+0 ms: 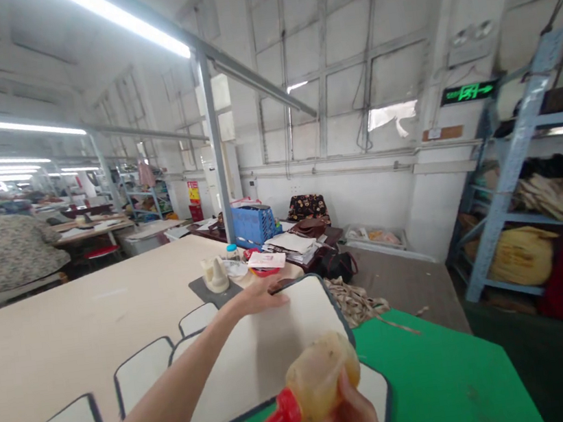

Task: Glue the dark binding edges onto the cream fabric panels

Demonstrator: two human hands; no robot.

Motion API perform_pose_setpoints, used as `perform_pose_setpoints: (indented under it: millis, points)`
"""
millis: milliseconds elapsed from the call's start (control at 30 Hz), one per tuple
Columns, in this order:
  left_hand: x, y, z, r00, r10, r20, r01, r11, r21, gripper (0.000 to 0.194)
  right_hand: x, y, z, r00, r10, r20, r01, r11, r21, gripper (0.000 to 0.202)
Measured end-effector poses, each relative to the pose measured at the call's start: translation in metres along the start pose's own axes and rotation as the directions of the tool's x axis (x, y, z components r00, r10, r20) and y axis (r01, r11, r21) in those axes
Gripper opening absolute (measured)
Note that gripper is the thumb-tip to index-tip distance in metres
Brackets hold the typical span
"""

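Note:
A squeeze bottle with yellowish contents and a red nozzle is held in my right hand; the nozzle points down and left. My left hand reaches to the far edge of a large white panel with a dark border, its fingers resting at that edge; whether they grip it is hard to see. The bottle hangs above the panel's near right part. Another white panel lies partly beneath, on the green surface. More dark-edged white panels lie to the left on the cream table.
Beyond my left hand are a beige container, a blue-capped jar, papers and a blue crate. Fabric strips lie beside the panel. A metal post rises behind. A person sits at far left.

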State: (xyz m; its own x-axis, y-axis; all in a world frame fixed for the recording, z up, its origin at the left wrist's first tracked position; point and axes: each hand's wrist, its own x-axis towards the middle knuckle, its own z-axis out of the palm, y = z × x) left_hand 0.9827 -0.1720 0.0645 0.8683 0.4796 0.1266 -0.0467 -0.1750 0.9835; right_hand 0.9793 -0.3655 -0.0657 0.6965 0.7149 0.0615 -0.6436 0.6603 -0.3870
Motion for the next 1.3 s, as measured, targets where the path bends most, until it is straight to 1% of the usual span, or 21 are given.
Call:
perform_pose_setpoints:
  millis: [67, 100, 133, 200, 267, 333, 367, 433, 467, 500, 533, 633, 767, 867, 933, 1100, 1200, 1300]
  points:
    - [0.002, -0.007, -0.002, 0.987, -0.021, 0.158, 0.010, 0.998, 0.067, 0.021, -0.001, 0.002, -0.001, 1.000, -0.002, 0.000, 0.002, 1.000, -0.008, 0.032]
    - [0.002, -0.010, -0.005, 0.974, -0.026, 0.223, 0.003, 0.995, 0.101, 0.015, -0.003, 0.002, -0.002, 1.000, -0.001, -0.005, 0.001, 1.000, -0.011, 0.032]
    - [0.001, -0.012, -0.009, 0.965, -0.025, 0.261, -0.006, 0.993, 0.120, 0.012, -0.006, 0.002, -0.005, 1.000, 0.006, -0.015, -0.006, 1.000, -0.009, 0.032]
    - [-0.003, -0.014, -0.020, 0.958, -0.018, 0.287, -0.024, 0.990, 0.140, 0.010, -0.014, -0.002, -0.011, 0.998, 0.034, -0.055, -0.034, 0.999, 0.000, 0.030]
    - [-0.010, -0.016, -0.034, 0.960, -0.012, 0.281, -0.031, 0.989, 0.147, 0.011, -0.022, -0.012, -0.016, 0.992, 0.039, -0.121, -0.041, 0.999, -0.006, 0.029]
    - [-0.021, -0.018, -0.049, 0.965, -0.006, 0.263, -0.030, 0.991, 0.134, 0.016, -0.026, -0.031, -0.014, 0.980, -0.031, -0.194, 0.021, 0.998, -0.056, 0.029]
    - [-0.027, -0.018, -0.055, 0.967, -0.012, 0.256, -0.021, 0.992, 0.125, 0.020, -0.025, -0.042, -0.009, 0.970, -0.109, -0.217, 0.088, 0.991, -0.104, 0.030]
    - [-0.043, -0.018, -0.064, 0.965, -0.047, 0.258, 0.018, 0.993, 0.114, 0.025, -0.017, -0.066, 0.007, 0.942, -0.249, -0.227, 0.200, 0.955, -0.219, 0.036]
    - [-0.051, -0.016, -0.067, 0.959, -0.075, 0.273, 0.045, 0.992, 0.116, 0.026, -0.011, -0.077, 0.016, 0.926, -0.314, -0.209, 0.256, 0.931, -0.262, 0.039]
    - [-0.059, -0.014, -0.069, 0.948, -0.106, 0.299, 0.071, 0.990, 0.125, 0.025, -0.004, -0.087, 0.025, 0.909, -0.373, -0.186, 0.309, 0.903, -0.298, 0.042]
    - [-0.066, -0.011, -0.070, 0.935, -0.132, 0.330, 0.090, 0.986, 0.139, 0.024, 0.002, -0.095, 0.034, 0.900, -0.402, -0.166, 0.332, 0.882, -0.336, 0.043]
    - [-0.084, 0.003, -0.069, 0.902, -0.180, 0.393, 0.119, 0.977, 0.174, 0.022, 0.015, -0.108, 0.048, 0.893, -0.440, -0.090, 0.366, 0.830, -0.421, 0.043]
    - [-0.097, 0.019, -0.070, 0.889, -0.188, 0.417, 0.107, 0.972, 0.209, 0.018, 0.019, -0.113, 0.048, 0.910, -0.416, 0.006, 0.367, 0.797, -0.480, 0.043]
    - [-0.102, 0.026, -0.072, 0.875, -0.198, 0.441, 0.101, 0.967, 0.234, 0.018, 0.021, -0.118, 0.044, 0.932, -0.352, 0.084, 0.344, 0.790, -0.508, 0.044]
    - [-0.106, 0.030, -0.072, 0.868, -0.200, 0.454, 0.107, 0.969, 0.224, 0.019, 0.023, -0.120, 0.041, 0.943, -0.312, 0.113, 0.324, 0.792, -0.518, 0.047]
    - [-0.110, 0.035, -0.071, 0.857, -0.176, 0.484, 0.097, 0.978, 0.185, 0.021, 0.024, -0.121, 0.038, 0.945, -0.303, 0.124, 0.321, 0.788, -0.526, 0.053]
    - [-0.111, 0.038, -0.071, 0.860, -0.163, 0.484, 0.096, 0.982, 0.161, 0.024, 0.019, -0.117, 0.042, 0.939, -0.329, 0.099, 0.331, 0.788, -0.520, 0.061]
    - [-0.111, 0.038, -0.071, 0.860, -0.185, 0.476, 0.129, 0.981, 0.148, 0.027, 0.011, -0.115, 0.049, 0.936, -0.347, 0.055, 0.325, 0.796, -0.511, 0.068]
